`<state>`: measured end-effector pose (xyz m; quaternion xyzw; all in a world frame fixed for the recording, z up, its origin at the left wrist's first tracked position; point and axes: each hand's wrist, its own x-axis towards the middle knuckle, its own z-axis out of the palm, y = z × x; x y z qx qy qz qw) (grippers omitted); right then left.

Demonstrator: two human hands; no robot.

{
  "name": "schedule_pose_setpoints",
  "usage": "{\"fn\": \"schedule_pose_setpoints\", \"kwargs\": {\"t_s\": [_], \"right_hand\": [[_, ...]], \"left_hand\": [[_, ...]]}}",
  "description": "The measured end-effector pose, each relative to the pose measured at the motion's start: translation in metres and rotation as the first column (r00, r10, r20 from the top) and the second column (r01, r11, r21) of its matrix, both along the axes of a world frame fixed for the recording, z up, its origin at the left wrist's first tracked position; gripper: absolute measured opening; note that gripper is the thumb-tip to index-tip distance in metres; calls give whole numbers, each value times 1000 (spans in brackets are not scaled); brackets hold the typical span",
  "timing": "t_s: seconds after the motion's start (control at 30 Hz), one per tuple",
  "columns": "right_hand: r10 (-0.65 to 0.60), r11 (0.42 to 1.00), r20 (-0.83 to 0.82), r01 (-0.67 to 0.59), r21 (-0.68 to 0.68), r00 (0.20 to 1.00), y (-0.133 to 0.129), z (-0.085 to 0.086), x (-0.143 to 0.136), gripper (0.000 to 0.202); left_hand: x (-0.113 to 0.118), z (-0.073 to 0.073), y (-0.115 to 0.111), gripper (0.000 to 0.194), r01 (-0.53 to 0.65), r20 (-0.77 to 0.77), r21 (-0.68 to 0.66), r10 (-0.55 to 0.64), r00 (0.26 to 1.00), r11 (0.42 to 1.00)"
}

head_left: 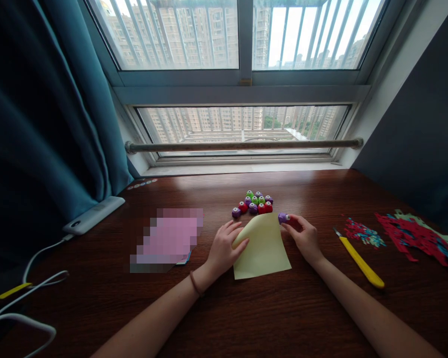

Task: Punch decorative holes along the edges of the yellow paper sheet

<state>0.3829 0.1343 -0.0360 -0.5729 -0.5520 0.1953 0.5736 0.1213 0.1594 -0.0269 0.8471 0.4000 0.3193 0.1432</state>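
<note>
A pale yellow sheet of paper (263,251) stands in front of me, its upper left part curled over. My left hand (226,246) grips its left edge, thumb on the near face and the other fingers at the back. At the sheet's top right corner, my right hand (304,238) pinches a small purple roll-like piece (282,218) with a white end. Whether that piece touches the paper I cannot tell. Just behind the sheet sits a cluster of similar small pieces (254,200) in purple, green and red, several of them with white tops.
A yellow-handled craft knife (362,261) lies to the right, beside tiny red and blue bits (366,232) and a heap of red strips (414,236). Blurred pink sheets (171,231) lie on the left. A white power strip (93,215) with a cable sits near the curtain (67,109).
</note>
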Motion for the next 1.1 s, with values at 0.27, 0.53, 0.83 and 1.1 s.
{"fn": "schedule_pose_setpoints", "kwargs": {"t_s": [0.27,0.53,0.83,1.1], "right_hand": [[10,1000,-3,-10,15,1000,1,-2,1,32],[82,993,25,-83,85,996,-1,2,-1,23],[54,994,163,-69,85,985,0,1,2,23],[14,993,259,-43,106,966,-2,3,0,17]], "left_hand": [[0,0,1,29,5,6,3,-5,1000,1000],[-1,1,-1,27,-1,14,-2,1,1000,1000],[0,1,1,26,-7,13,-7,7,1000,1000],[-1,1,1,25,1,3,-16,-1,1000,1000]]}}
